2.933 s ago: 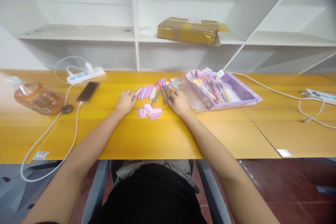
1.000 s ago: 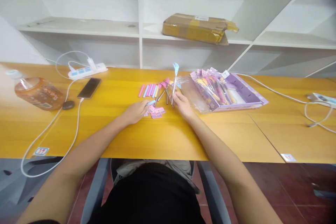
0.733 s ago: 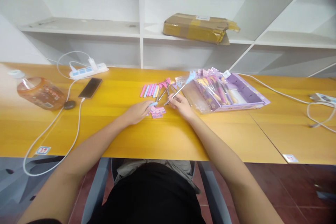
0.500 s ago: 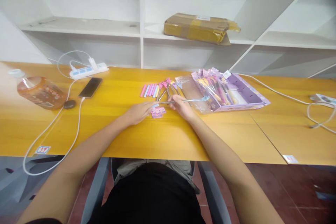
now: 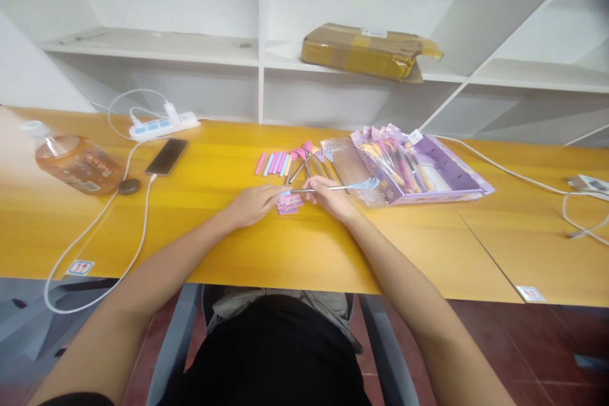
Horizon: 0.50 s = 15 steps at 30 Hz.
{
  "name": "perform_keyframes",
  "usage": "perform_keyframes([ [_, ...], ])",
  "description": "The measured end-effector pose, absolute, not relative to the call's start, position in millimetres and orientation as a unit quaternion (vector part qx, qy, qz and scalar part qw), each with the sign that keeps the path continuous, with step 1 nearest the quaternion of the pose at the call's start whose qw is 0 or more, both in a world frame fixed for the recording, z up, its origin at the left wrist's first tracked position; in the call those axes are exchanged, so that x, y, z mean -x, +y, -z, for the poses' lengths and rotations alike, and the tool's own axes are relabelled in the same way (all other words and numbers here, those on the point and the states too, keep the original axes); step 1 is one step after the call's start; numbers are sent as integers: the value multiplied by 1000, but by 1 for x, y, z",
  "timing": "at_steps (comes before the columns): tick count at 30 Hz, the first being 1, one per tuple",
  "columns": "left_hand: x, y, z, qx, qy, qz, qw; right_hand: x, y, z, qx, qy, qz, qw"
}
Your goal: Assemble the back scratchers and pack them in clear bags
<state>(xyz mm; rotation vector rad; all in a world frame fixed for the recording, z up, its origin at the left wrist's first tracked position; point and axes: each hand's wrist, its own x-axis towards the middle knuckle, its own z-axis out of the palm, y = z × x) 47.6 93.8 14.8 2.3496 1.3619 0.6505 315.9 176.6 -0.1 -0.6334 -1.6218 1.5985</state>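
Observation:
Between my two hands lies a back scratcher (image 5: 339,188) with a metal rod and a light blue claw head pointing right. My left hand (image 5: 255,205) is closed around its light blue handle end. My right hand (image 5: 332,199) pinches the rod near its middle. Just behind my hands, several back scratcher rods with pink, yellow and blue claw heads (image 5: 308,151) lie fanned out. Left of those is a row of coloured handle sleeves (image 5: 273,163) in pink, blue, purple and yellow. Small pink printed cards (image 5: 289,204) rest under the scratcher, partly covered by my left hand.
A purple box (image 5: 469,177) holding plastic-wrapped items stands right, clear plastic (image 5: 339,155) beside it. At left are a drink bottle (image 5: 78,162), a phone (image 5: 166,157), a round black object (image 5: 129,186) and a power strip (image 5: 164,127) with cables. A taped carton (image 5: 361,51) sits on the shelf.
The view has shifted slightly, so the surroundings appear a little further right. Both hands keep their hold on the back scratcher, with its rod tilted slightly less.

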Motion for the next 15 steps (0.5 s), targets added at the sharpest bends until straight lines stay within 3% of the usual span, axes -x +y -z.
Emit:
perform_keyframes([
  [15, -52, 88, -15, -831, 487, -225, 143, -315, 170, -4, 223, -630, -661, 341],
])
